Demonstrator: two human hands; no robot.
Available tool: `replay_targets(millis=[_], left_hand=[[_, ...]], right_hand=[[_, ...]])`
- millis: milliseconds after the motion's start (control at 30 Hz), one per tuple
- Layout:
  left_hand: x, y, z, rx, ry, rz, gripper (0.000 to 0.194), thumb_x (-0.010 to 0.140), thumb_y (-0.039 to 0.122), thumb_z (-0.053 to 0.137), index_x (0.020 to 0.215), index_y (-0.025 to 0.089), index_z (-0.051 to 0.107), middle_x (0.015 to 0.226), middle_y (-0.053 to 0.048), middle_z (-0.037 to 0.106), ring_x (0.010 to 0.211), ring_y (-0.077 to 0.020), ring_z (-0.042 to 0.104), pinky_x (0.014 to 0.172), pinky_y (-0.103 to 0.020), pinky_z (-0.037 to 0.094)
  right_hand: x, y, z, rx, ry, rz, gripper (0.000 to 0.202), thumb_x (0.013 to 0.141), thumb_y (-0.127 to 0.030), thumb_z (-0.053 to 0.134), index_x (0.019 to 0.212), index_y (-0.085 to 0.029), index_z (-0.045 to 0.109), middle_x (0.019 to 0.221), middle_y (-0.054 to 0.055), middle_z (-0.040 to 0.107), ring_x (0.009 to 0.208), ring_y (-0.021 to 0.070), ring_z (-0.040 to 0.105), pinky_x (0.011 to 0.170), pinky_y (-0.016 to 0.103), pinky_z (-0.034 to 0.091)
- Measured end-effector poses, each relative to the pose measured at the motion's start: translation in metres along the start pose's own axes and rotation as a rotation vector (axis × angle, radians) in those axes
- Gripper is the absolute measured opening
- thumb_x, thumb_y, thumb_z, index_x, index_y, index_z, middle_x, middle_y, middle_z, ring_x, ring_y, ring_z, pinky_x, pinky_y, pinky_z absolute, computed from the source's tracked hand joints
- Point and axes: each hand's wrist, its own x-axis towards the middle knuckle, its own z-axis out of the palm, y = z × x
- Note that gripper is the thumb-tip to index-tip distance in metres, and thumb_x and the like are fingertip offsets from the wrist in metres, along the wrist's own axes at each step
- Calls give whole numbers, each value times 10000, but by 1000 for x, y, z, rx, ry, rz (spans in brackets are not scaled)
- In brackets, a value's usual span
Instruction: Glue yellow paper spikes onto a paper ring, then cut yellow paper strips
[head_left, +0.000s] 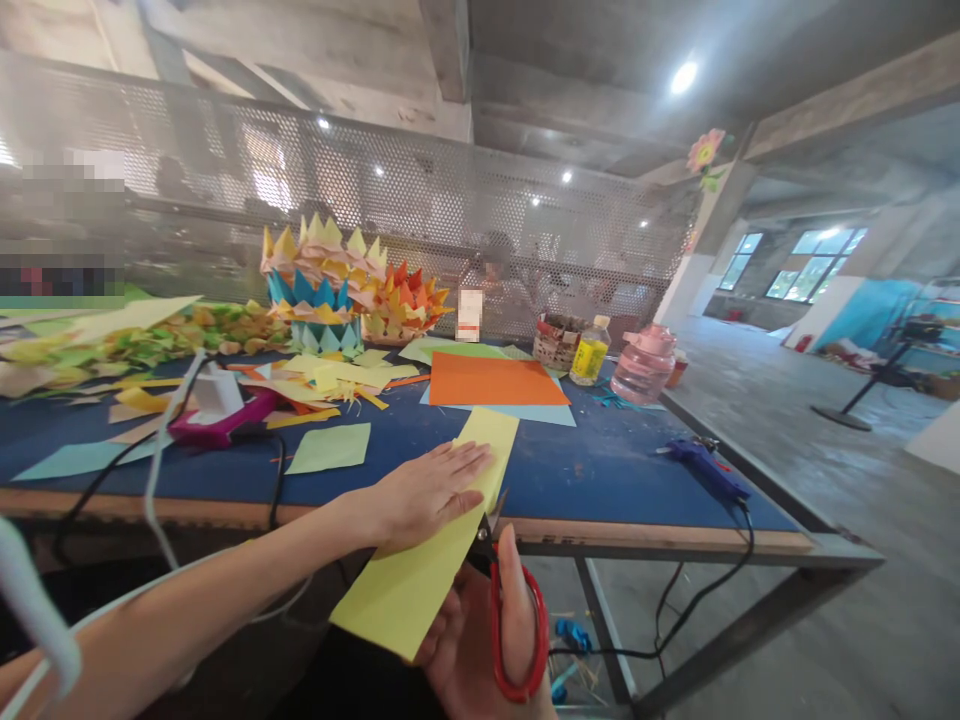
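Observation:
A long strip of yellow paper [405,590] slants over the table's front edge, its near end hanging past it. My left hand [435,492] lies flat on the strip with its fingers stretched out. Below and to the right, my right hand [487,630] grips red-handled scissors [538,640], the thumb through one loop. The dark blades point up and stand apart at the strip's right edge. Some right fingers are hidden under the paper.
Orange sheets [499,380] lie behind the strip. A purple glue gun [709,470] with a black cable rests at right. Paper crowns [322,290], a yellow-labelled bottle [590,355] and a pink jug [643,368] stand at the back. Paper scraps and a magenta tool [225,425] lie left.

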Motion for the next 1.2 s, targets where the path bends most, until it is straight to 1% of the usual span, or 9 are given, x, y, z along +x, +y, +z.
replay_targets(millis=[100,200,300,400,567,767,1000,1100,1200], left_hand=[[0,-1,2,-9,7,-1,617,975,515,112,1480,167,179,1554,-50,163,1424,-155,121,1157,-347,83],[0,-3,3,-10,17,7,610,976,515,116,1480,178,181,1554,-46,163,1424,-152,120,1157,-340,81],[0,-2,2,-11,11,6,617,973,521,118,1480,174,180,1555,-48,154,1424,-151,117,1158,-342,82],[0,0,0,-8,-7,-6,622,975,513,109,1479,155,177,1553,-56,157,1425,-150,105,1160,-355,81],[0,3,-2,5,-14,-10,623,974,512,99,1479,157,178,1552,-59,157,1425,-151,104,1161,-362,85],[0,1,0,10,-23,-13,629,972,518,97,1479,155,175,1553,-50,155,1425,-146,102,1163,-369,89],[-1,3,-3,13,-41,-25,627,974,509,94,1482,147,159,1556,-51,139,1426,-152,92,1165,-375,82],[-4,7,-8,5,-75,-26,629,973,509,100,1484,146,148,1558,-52,121,1427,-160,84,1165,-377,83],[-11,12,-12,-4,-90,-22,621,972,515,115,1486,168,143,1559,-46,116,1428,-166,82,1164,-389,87]], right_hand=[[1,-1,-1,13,-23,-8,543,682,-688,618,687,-148,561,545,-60,356,479,70,315,464,188,262],[0,1,-15,14,17,-30,556,680,-700,604,745,-149,579,567,-51,381,493,79,345,479,193,282],[-2,1,-24,7,7,1,548,672,-719,592,711,-174,548,563,-57,365,502,90,359,499,207,310],[-2,-3,-21,3,-27,28,549,655,-714,616,728,-175,548,565,-61,357,517,93,367,520,210,324],[2,-7,-10,18,-25,27,564,661,-717,609,731,-161,544,561,-72,312,500,76,295,502,193,280],[-1,-5,-16,18,-38,-2,522,683,-683,613,752,-171,536,572,-67,334,516,87,338,516,202,299],[2,-8,-17,8,-40,2,508,769,-677,516,748,-170,525,590,-58,337,523,84,316,503,187,282],[2,-3,-19,40,-75,20,502,789,-675,481,752,-176,522,575,-62,323,518,88,301,490,185,264],[1,5,-22,51,-104,41,521,761,-703,482,716,-185,507,552,-64,320,507,89,283,477,183,248]])
